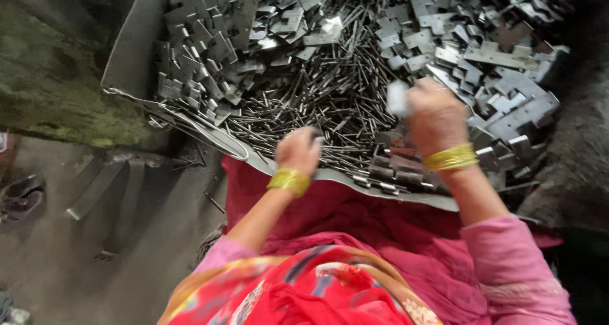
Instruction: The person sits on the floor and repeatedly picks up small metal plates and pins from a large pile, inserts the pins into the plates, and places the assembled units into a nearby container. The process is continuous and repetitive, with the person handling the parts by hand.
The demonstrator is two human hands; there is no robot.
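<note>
Left hand: fingers curled over metal pins (grip blurred, cannot be told).
Right hand: closed on pale hinge plate.
Tray: heaped.

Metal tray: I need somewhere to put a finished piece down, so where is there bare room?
Little inside: the tray is heaped with hinge plates and pins. Its bare left wall and the concrete floor beside the red cloth are free. Both hands crowd the near edge.
</note>
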